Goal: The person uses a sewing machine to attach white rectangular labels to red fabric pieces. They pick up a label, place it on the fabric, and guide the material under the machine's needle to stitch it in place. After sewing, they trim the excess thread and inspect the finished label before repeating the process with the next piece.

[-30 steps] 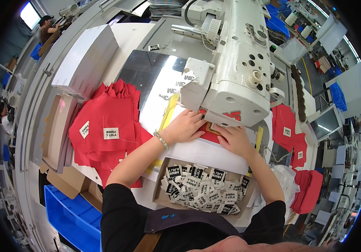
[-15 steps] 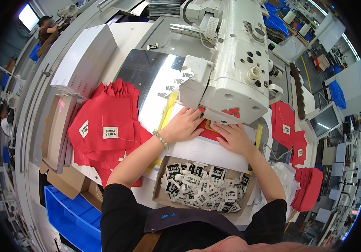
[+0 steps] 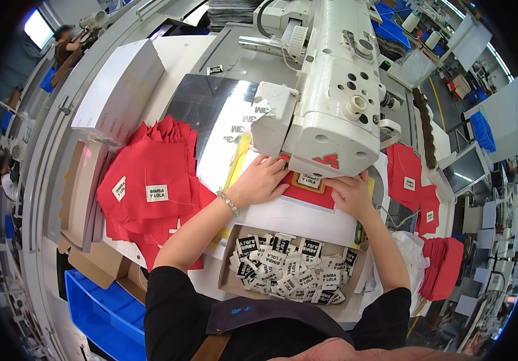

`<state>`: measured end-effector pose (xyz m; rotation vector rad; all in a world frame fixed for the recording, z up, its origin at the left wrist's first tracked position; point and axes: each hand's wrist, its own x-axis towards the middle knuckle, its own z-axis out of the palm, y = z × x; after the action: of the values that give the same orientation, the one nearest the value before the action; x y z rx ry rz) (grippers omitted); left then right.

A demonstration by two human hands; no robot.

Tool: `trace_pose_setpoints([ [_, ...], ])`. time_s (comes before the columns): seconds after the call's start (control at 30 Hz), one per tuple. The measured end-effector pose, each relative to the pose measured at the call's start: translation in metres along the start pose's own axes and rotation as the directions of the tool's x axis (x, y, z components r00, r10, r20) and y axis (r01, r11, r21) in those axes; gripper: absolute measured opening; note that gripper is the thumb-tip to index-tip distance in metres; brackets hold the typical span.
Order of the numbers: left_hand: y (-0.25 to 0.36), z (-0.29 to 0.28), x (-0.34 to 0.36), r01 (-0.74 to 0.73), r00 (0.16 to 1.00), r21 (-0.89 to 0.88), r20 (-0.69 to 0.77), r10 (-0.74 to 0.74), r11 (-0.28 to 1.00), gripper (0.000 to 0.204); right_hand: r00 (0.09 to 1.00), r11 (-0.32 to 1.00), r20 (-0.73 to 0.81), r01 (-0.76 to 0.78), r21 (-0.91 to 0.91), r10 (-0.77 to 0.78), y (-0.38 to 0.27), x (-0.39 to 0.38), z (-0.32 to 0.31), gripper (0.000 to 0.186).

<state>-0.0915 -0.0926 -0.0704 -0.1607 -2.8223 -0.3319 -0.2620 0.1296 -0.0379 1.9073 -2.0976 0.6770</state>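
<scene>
Under the head of the white sewing machine (image 3: 337, 132) lies a red fabric piece (image 3: 314, 197). On it is a small white printed label (image 3: 309, 180), inside a yellow-edged frame (image 3: 295, 180). My left hand (image 3: 263, 182) rests with its fingers laid out at the fabric's left side, close to the machine head. My right hand (image 3: 350, 195) sits at the fabric's right edge, fingers apart and slightly bent, the tips just beside the frame. Nothing shows gripped in either hand. The needle area is hidden by the machine head.
A cardboard tray of loose black and white labels (image 3: 289, 271) stands before me. Stacked red pieces (image 3: 144, 180) lie at left, by a white box (image 3: 120, 90). More red pieces (image 3: 442, 268) lie at right. A blue bin (image 3: 102, 313) stands lower left.
My right hand has slid right, away from the middle of the fabric, uncovering the label and the yellow-edged frame. My left hand stays nearly in place.
</scene>
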Motion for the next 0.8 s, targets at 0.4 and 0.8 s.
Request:
trace_pose_setpoints([
  [0.4,0.0,0.005,-0.002,0.022,1.0,0.008,-0.009,-0.022,1.0,0.034,0.973,0.991,0.227,0.008,0.136,-0.039,-0.011,0.001,0.017,0.036],
  [0.8,0.004,0.001,0.002,0.051,0.998,-0.005,0.027,-0.05,0.999,0.032,0.963,0.993,0.254,0.06,0.106,-0.086,-0.005,0.0,0.016,0.041],
])
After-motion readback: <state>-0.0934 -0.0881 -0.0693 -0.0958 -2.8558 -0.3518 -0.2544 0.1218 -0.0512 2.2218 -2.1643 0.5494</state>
